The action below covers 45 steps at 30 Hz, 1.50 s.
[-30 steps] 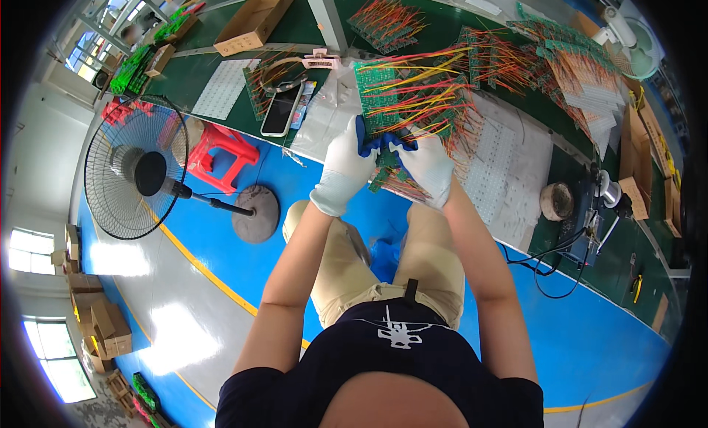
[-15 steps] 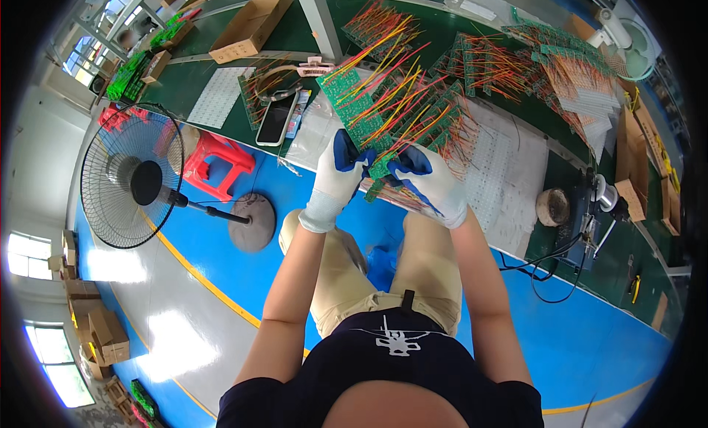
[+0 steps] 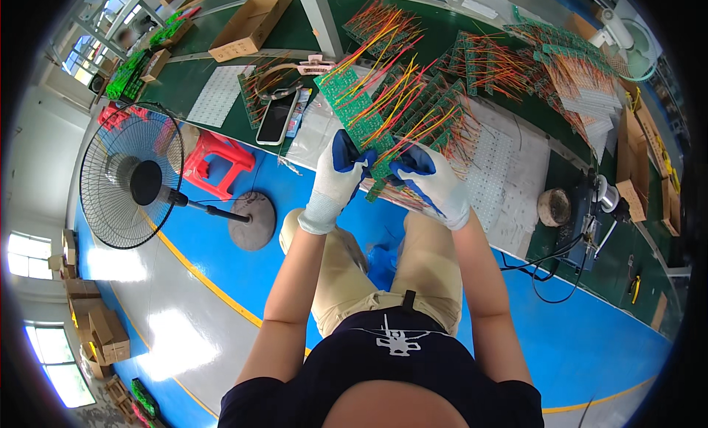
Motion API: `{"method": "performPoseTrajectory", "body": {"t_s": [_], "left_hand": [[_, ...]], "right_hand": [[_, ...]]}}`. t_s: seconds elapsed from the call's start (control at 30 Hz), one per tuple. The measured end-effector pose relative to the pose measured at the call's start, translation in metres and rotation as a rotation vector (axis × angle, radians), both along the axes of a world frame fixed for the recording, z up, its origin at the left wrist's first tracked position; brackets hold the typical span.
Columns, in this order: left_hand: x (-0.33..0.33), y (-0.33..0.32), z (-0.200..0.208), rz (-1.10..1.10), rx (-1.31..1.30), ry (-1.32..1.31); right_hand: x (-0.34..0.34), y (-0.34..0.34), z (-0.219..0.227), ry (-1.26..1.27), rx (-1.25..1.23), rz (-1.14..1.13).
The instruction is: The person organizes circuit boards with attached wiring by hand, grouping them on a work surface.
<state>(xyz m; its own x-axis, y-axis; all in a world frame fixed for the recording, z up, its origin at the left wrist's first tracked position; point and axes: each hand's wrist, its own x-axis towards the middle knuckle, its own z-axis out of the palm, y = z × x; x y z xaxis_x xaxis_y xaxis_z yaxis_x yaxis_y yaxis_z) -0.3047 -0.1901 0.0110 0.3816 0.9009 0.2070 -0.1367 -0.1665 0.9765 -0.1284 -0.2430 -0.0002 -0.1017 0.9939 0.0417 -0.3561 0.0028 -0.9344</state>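
The left hand (image 3: pixel 335 179) had its gloved fingers closed on the green circuit board (image 3: pixel 352 112) by its near end; the right hand (image 3: pixel 434 181) pinched opposite; up it slanted, over the bench (image 3: pixel 296 41), red and yellow wires (image 3: pixel 399 90) sweeping rightward!

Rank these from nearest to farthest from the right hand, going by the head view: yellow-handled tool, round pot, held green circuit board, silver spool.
1. Green circuit board: its lower end is in the right hand.
2. Round pot: off to the right.
3. Silver spool: just right of the pot.
4. Yellow-handled tool: far right, lower in view.
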Motion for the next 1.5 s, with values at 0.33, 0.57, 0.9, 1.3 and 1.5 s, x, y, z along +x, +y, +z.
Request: {"method": "performPoseTrajectory", "body": {"t_s": [0.33, 0.57, 0.9, 1.3, 1.5], "left_hand": [[0.002, -0.004, 0.004, -0.018, -0.076, -0.058], [-0.004, -0.004, 0.007, -0.056, -0.132, -0.105], [-0.008, -0.009, 0.013, -0.151, -0.286, -0.215], [-0.009, -0.015, 0.03, -0.215, -0.423, -0.313], [-0.015, -0.013, 0.027, -0.264, -0.49, -0.294]], "right_hand": [[0.002, -0.001, 0.0, -0.088, -0.05, -0.017], [-0.001, -0.003, 0.002, 0.027, 0.012, -0.019], [-0.009, -0.009, 0.01, 0.067, -0.002, -0.057], [-0.02, -0.025, 0.028, -0.013, -0.068, -0.177], [-0.013, -0.03, 0.025, 0.019, -0.022, -0.134]]}}
